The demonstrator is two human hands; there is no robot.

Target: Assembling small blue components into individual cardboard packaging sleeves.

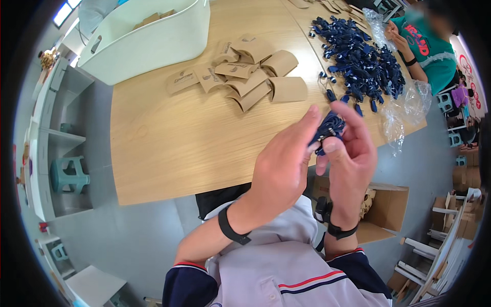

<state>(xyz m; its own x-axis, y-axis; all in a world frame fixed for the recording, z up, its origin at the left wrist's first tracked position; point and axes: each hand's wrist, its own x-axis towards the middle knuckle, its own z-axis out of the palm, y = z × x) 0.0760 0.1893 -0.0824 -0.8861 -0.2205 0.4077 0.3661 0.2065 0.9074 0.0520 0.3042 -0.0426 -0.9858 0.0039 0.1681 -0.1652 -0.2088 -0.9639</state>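
My right hand [352, 156] and left hand [283, 159] together grip the dark blue cord bundle [330, 127], raised near the tabletop [169, 148] edge, presumably to keep its loops together. Beyond, brown paper boxes [244, 70] overlap loosely, apparently within reach. Farther right, a blue cord heap [362, 64] lies near a co-worker [432, 74].

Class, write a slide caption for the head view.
Right hand grips a navy cord bundle, left hand against it, brown paper boxes beyond.
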